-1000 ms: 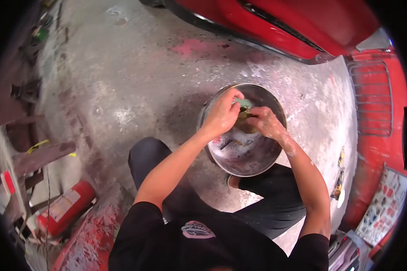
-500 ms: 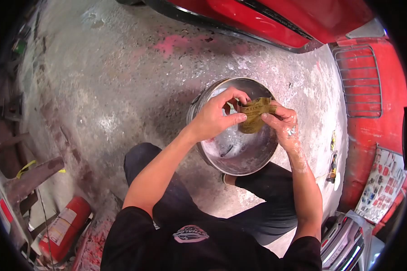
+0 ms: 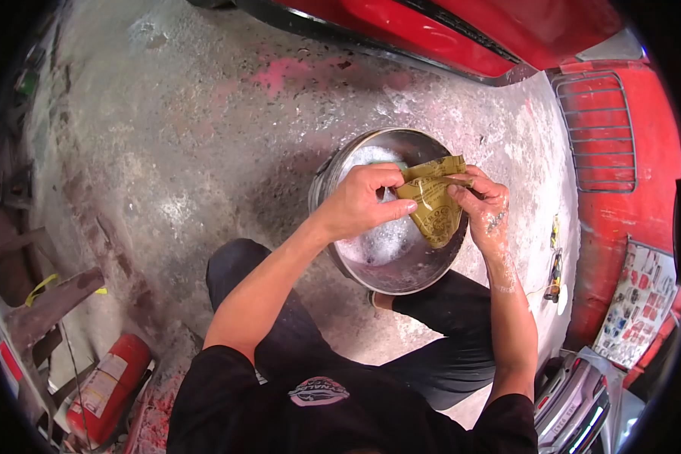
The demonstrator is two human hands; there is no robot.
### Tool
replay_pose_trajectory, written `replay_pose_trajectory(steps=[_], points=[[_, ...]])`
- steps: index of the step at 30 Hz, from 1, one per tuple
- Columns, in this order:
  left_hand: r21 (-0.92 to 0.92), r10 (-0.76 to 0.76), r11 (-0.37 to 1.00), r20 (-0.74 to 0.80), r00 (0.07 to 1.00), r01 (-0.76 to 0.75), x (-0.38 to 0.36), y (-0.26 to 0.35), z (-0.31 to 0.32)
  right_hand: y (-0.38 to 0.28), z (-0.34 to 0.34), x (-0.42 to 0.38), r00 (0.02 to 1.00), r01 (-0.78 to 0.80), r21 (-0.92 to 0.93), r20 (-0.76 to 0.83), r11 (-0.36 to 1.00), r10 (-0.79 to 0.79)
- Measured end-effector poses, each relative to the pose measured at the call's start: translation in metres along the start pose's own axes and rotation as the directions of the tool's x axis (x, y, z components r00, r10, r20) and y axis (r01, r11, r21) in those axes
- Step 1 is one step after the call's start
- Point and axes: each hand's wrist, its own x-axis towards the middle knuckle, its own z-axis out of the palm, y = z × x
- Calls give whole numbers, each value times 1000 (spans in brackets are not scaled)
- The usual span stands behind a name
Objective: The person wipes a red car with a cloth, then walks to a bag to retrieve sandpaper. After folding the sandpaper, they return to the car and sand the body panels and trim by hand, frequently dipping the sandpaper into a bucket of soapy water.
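Note:
Over a round metal bucket (image 3: 330,250) of foamy water (image 3: 382,244), both hands grip one folded sheet of sandpaper (image 3: 435,214), its yellow-brown printed back showing. My left hand (image 3: 362,200) pinches the sheet's left side between thumb and fingers. On the opposite side, my right hand (image 3: 486,213) has its thumb and fingers closed on the sheet near its upper right corner; wet suds cling to this hand and wrist. Something greenish lies in the bucket behind the sheet, mostly hidden.
Red car bodywork (image 3: 461,47) spans the top. At right, a wire rack (image 3: 598,132) stands against a red surface. A red fire extinguisher (image 3: 110,390) is at lower left, near a brown frame piece (image 3: 57,299). Worn concrete floor (image 3: 181,151) surrounds the bucket.
The sandpaper is spread wider and hangs lower, with more of its printed face showing. My right hand has shifted slightly right and down. More foam shows in the bucket.

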Motion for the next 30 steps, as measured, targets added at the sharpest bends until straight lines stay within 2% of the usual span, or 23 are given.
replay_pose_trajectory(steps=[4, 6, 7, 9, 11, 12, 15, 17, 21, 23, 24, 26, 28, 30], points=[[-56, 72, 995, -76, 994, -77, 1, -4, 2, -10, 6, -3, 998, -48, -26, -44, 999, 47], [-334, -117, 940, -152, 981, 60, 0, -8, 6, -10, 6, -3, 997, -56, -35, -56, 998, 54], [-335, -117, 940, -152, 981, 60, 0, -8, 7, -10, 4, -3, 998, -39, -69, -47, 997, 36], [-288, -107, 957, -264, 958, 28, 1, -5, 8, -9, 4, -3, 999, -21, -104, -39, 994, 17], [-233, -107, 972, -274, 956, 42, -1, -4, 7, -6, 3, -4, 998, -57, -27, -36, 998, 56], [-178, -109, 982, -285, 952, 59, -1, -4, 7, -8, 4, -4, 998, -55, -28, -38, 998, 54], [-169, -84, 985, -312, 946, 32, -1, -6, 8, -9, 6, -5, 997, -70, -42, -41, 997, 69], [-163, -86, 986, -329, 940, 33, -2, -6, 9, -7, 5, -5, 986, -162, -29, -50, 986, 160], [-195, -83, 981, -425, 902, -1, -2, -7, 16, 3, 5, -9, 987, -149, -20, -61, 989, 147], [-163, -76, 987, -425, 902, 6, -3, -6, 16, 13, 2, -11, 963, -265, -53, -68, 963, 261], [-130, -69, 991, -427, 902, 14, -4, -5, 15, 11, 5, -13, 963, -264, -54, -70, 963, 260], [-107, -64, 994, -410, 910, 21, -7, -5, 13, 2, 19, -15, 974, -177, 62, -129, 982, 184], [-84, -60, 996, -391, 918, 29, -8, -5, 14, -1, 21, -16, 973, -189, 53, -123, 981, 194], [-165, -45, 986, -461, 887, -36, -6, -5, 18, 8, 26, -14, 982, -49, 125, -177, 991, 71]])
